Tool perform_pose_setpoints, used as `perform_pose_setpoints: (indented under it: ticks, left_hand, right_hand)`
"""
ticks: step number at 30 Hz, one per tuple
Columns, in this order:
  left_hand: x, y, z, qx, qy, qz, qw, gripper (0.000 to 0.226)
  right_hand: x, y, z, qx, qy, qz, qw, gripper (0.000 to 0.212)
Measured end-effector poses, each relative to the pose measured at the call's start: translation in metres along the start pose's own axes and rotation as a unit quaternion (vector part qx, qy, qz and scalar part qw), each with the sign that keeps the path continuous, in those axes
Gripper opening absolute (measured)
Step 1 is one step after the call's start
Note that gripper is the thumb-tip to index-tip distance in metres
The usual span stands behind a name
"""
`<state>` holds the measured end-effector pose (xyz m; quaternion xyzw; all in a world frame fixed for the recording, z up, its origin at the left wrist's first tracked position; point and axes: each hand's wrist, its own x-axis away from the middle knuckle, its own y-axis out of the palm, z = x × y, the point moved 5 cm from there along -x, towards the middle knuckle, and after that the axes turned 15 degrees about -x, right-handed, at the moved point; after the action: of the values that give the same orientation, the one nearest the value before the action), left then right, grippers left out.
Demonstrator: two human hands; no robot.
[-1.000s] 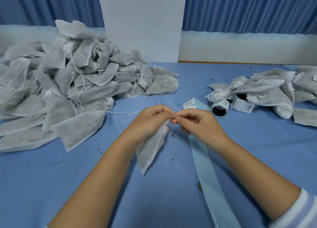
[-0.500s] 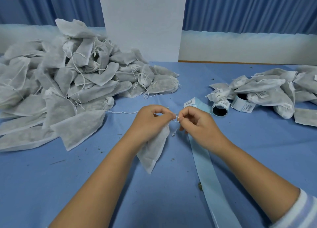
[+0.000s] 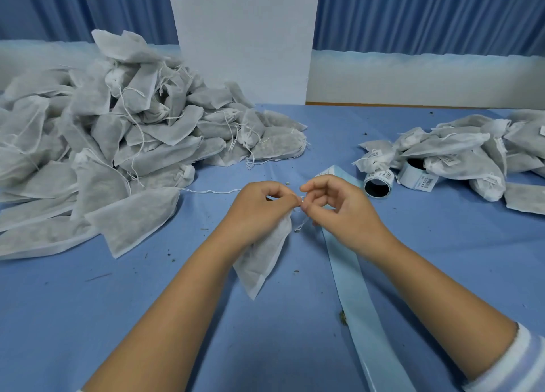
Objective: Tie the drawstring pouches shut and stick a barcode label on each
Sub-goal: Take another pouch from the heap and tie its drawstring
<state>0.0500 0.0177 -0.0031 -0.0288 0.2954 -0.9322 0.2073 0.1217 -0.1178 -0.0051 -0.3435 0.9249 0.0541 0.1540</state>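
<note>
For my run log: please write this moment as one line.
step: tying | left hand grips pouch | right hand pinches drawstring | label roll: untouched

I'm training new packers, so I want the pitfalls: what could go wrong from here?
The thin drawstring, pinched between left hand and right hand, could slip, leaving a loose knot. Crumbs dot the table by the pouch, so more filling may leak. The backing strip runs under the right hand and could get dragged.

Left on table point(image 3: 427, 244): pouch heap point(image 3: 103, 143); right: smaller pile point(image 3: 460, 155), label rolls point(image 3: 379, 183) seemingly tucked against it; strip point(image 3: 351, 273) between.
</note>
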Motion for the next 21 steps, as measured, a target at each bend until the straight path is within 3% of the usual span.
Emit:
perform_pose_setpoints:
  ticks: [7, 14, 18, 21]
  left_hand:
    - [-0.0025, -0.0016, -0.0022, -0.005, 0.003, 0.012, 1.0, 0.016]
    - [-0.0024, 0.0, -0.0025, -0.07, 0.031, 0.016, 0.997, 0.023]
    - [-0.0032, -0.0041, -0.0034, -0.085, 0.038, 0.035, 0.995, 0.022]
    - [-0.0037, -0.0051, -0.0035, -0.065, 0.031, 0.034, 0.997, 0.019]
  right_hand:
    - [0.0009, 0.0004, -0.0006, 0.021, 0.0, 0.024, 1.0, 0.024]
    - [0.0034, 0.0024, -0.0046, 0.175, -0.057, 0.022, 0.983, 0.01]
    - [0.0001, -0.002, -0.0006, 0.145, -0.008, 0.028, 0.989, 0.006]
    - [-0.0017, -0.0043, 0.0033, 0.062, 0.057, 0.006, 0.996, 0.012]
